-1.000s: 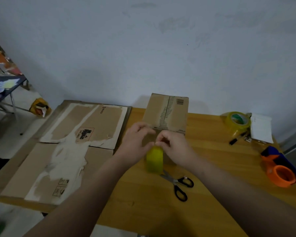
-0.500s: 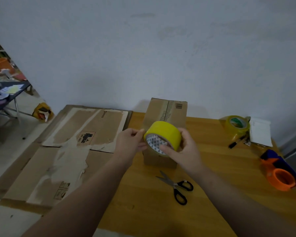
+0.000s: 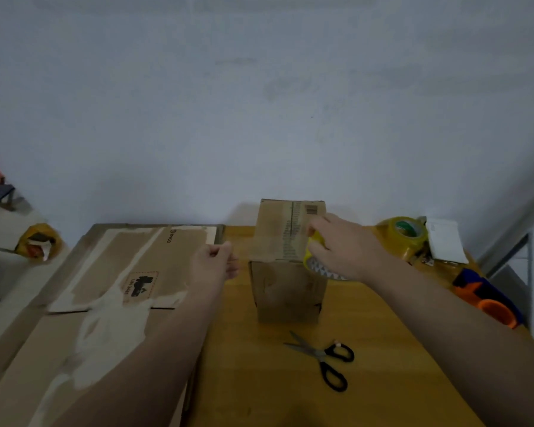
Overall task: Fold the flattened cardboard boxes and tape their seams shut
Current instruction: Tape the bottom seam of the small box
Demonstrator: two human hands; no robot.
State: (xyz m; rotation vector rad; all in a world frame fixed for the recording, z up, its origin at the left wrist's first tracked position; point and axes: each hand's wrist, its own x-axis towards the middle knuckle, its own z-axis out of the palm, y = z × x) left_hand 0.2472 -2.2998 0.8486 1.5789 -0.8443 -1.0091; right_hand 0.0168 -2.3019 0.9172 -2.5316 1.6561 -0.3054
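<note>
Wooden table [image 3: 259, 380] carries scissors [image 3: 324, 355] nearest; behind them stands the folded cardboard box [image 3: 287, 285]; the right hand [image 3: 346, 248] grips a yellow tape roll [image 3: 309, 257] at the box's upper right edge; the left hand [image 3: 213, 263], fingers curled, hovers left of it; whether it pinches anything is unclear; flattened cardboard [image 3: 130, 272] lies leftward.

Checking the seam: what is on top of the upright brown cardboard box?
Printed lettering and a barcode label show; the right hand, gripping a yellow tape roll, covers the box's top right edge.
</note>
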